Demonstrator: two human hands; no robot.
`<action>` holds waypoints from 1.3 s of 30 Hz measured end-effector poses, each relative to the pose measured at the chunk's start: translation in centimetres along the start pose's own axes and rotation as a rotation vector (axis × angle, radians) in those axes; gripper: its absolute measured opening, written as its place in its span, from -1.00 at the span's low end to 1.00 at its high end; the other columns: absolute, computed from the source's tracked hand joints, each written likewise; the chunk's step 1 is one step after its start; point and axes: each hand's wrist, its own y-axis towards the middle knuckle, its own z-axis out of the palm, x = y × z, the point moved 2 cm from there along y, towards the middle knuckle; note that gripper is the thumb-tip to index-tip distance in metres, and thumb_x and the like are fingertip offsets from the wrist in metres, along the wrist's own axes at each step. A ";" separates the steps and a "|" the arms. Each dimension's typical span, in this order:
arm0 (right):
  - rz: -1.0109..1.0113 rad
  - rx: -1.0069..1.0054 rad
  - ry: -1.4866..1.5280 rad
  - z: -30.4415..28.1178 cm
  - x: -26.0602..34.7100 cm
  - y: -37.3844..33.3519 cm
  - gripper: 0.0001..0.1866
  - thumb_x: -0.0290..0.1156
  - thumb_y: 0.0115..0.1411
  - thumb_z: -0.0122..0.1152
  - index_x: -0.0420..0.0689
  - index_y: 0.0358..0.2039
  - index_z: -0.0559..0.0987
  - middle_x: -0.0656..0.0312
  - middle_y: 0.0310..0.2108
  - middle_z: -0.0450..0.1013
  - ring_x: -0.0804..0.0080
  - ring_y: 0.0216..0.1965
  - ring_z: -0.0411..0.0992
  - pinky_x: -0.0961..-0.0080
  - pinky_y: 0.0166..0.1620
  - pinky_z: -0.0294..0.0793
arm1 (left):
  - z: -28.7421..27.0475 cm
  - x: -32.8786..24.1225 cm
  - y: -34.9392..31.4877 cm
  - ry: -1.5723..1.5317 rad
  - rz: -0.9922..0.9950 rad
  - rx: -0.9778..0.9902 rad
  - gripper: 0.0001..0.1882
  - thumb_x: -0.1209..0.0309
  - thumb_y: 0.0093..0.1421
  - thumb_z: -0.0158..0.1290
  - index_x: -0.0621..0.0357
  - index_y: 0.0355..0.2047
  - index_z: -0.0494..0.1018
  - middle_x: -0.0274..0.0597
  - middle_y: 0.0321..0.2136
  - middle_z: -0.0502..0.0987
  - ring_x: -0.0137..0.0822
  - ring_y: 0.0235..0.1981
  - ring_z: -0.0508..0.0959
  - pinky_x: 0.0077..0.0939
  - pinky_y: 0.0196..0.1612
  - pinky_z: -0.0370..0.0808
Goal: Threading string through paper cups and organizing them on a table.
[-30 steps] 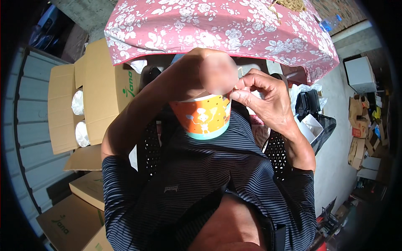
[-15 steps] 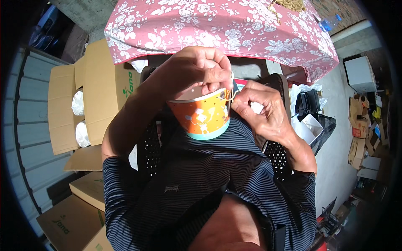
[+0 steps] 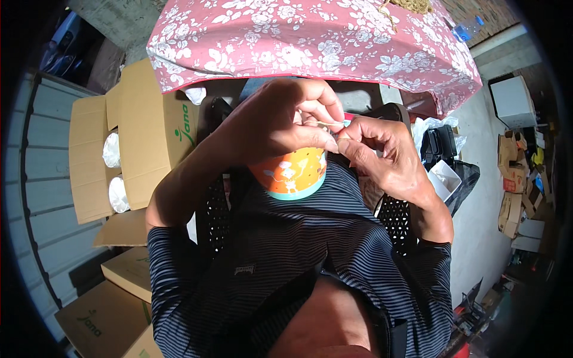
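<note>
An orange paper bucket [image 3: 293, 174] with pale printed figures and a mint-green base rests against my striped shirt. My left hand [image 3: 292, 119] is curled above its rim, hiding most of the opening. Between its fingers runs a thin pale cord [image 3: 324, 123]. My right hand [image 3: 387, 154] is closed just right of the bucket, thumb and forefinger pinched at the cord's right end. The fingertips of the two hands almost meet. A small red and teal piece [image 3: 352, 119] shows behind the right fingers; what it belongs to is hidden.
Ahead stands a table under a pink floral cloth [image 3: 256, 42], with a bundle of tan string [image 3: 412, 6] on it. An open cardboard box [image 3: 140, 137] with white rolls is at left. A white container [image 3: 444, 179] and black items lie at right.
My left hand has come down and right over the bucket, covering its rim. The cord, earlier hanging in a loop by the rim, now runs across between the hands. My right hand has shifted slightly.
</note>
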 end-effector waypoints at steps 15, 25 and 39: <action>0.019 -0.042 0.070 -0.1 -0.3 0.2 -0.77 -0.37 0.48 0.17 -0.29 -0.22 0.64 0.41 -0.48 0.49 0.78 -0.44 0.31 0.66 -0.39 0.35 | 0.0 -0.2 0.2 -0.030 -0.018 -0.001 -0.77 0.64 0.16 0.25 0.36 -0.16 0.53 -0.14 -0.36 0.68 -0.43 -0.28 0.69 -0.52 -0.15 0.61; 0.027 -0.048 0.213 0.4 -0.7 0.5 -0.78 -0.44 0.42 0.25 -0.31 -0.03 0.64 0.36 -0.40 0.56 0.76 -0.38 0.45 0.72 -0.30 0.47 | -0.6 1.1 0.2 -0.006 0.112 -0.050 -0.74 0.63 0.18 0.27 0.32 -0.14 0.48 -0.21 -0.40 0.64 -0.46 -0.31 0.67 -0.55 -0.19 0.58; -0.013 -0.141 0.188 0.6 -2.3 1.2 -0.90 -0.52 0.31 0.36 -0.30 -0.25 0.70 0.41 -0.48 0.54 0.81 -0.44 0.37 0.74 -0.37 0.39 | -0.5 1.8 0.1 -0.026 0.201 -0.109 -0.79 0.60 0.16 0.29 0.32 -0.26 0.46 -0.24 -0.41 0.57 -0.47 -0.33 0.67 -0.55 -0.30 0.56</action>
